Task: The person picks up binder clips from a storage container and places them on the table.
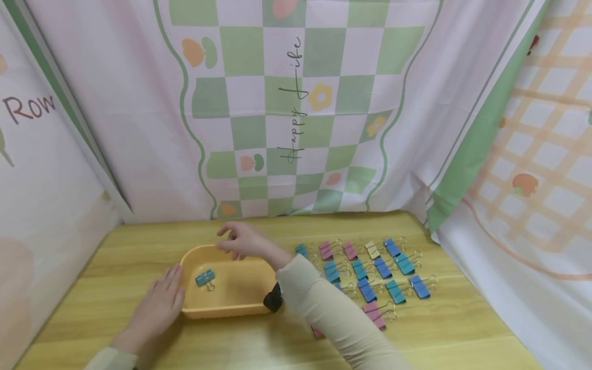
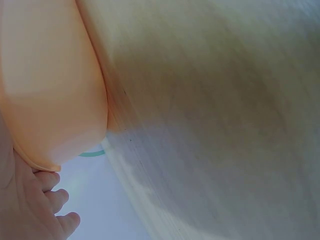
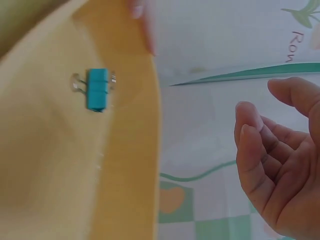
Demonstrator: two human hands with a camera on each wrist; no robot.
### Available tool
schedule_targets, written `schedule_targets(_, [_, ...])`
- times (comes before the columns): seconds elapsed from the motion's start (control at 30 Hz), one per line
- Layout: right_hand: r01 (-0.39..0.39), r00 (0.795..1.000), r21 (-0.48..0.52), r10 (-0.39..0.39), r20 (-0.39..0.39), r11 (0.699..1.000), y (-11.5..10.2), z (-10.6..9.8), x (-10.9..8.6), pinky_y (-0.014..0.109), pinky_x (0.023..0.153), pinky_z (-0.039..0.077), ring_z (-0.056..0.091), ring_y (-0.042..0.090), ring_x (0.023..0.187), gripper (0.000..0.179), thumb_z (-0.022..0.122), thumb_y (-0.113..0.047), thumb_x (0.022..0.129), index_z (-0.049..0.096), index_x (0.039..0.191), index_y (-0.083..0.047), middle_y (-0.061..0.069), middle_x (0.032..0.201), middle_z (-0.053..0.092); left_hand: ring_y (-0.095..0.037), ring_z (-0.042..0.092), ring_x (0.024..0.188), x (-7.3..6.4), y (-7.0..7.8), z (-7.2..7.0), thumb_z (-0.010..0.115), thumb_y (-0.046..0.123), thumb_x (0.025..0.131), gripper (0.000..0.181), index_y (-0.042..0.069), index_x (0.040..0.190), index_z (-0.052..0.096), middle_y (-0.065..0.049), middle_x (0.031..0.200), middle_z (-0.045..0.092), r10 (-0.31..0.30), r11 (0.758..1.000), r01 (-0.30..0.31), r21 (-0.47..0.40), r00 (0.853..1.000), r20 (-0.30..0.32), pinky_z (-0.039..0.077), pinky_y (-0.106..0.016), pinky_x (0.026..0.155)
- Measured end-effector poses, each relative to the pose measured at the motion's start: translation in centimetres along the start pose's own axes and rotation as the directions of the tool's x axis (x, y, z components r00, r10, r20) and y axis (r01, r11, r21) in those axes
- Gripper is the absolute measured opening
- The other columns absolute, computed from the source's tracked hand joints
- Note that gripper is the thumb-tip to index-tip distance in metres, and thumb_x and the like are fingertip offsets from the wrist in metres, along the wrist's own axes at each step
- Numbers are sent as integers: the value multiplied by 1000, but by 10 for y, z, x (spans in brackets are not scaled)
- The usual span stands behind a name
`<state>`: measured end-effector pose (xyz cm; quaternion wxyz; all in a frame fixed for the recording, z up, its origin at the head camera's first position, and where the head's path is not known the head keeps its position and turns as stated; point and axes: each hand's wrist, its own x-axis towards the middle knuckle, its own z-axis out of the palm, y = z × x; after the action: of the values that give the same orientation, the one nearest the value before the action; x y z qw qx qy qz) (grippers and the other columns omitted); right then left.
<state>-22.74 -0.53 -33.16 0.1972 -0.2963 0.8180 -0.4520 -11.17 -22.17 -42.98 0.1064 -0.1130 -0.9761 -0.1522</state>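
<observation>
A yellow plastic basin (image 1: 228, 310) stands on the wooden table, with one teal binder clip (image 1: 205, 277) lying inside near its left end. My left hand (image 1: 159, 298) rests against the basin's left side with fingers extended; in the left wrist view its fingertips (image 2: 57, 200) show beside the basin's wall (image 2: 55, 90). Over the basin's far rim hovers my right hand (image 1: 242, 240), its fingers loosely bent and holding nothing. In the right wrist view the thumb and fingers of the right hand (image 3: 280, 160) are apart, and the teal clip (image 3: 97, 90) lies in the basin.
To the right, several binder clips in rows lie on the table, among them a pink clip (image 1: 326, 250), a cream clip (image 1: 372, 250) and a blue clip (image 1: 419, 287). My right forearm hides some of them. A checked curtain (image 1: 287, 128) hangs behind the table.
</observation>
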Motion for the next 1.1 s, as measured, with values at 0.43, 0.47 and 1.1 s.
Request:
schedule_targets(0.43, [-52,997,21,51,49,998,23,39,16,26,47,51,61,22,56,32,63,-17,88,56,114,1,7,73,62,-47,25,127,-1,1,0,40,16,97,50,-15,135,29,-30,141,27,8,1000,-8,-13,1000,-8,21,-61,101])
schedule_targets(0.47, [-64,997,19,63,54,998,24,42,17,26,47,51,61,23,57,32,63,-18,88,56,114,0,8,74,62,-47,25,127,-1,0,0,40,16,97,50,-15,135,29,-30,141,27,9,1000,-9,-14,1000,-9,21,-61,101])
schedule_targets(1.1, [-143,984,38,138,111,989,40,72,18,29,48,51,60,21,55,27,65,-18,86,57,109,-6,9,71,63,-46,25,128,0,-1,1,39,17,97,51,-14,136,28,-29,142,27,2,1000,-2,-18,1000,1,20,-60,101])
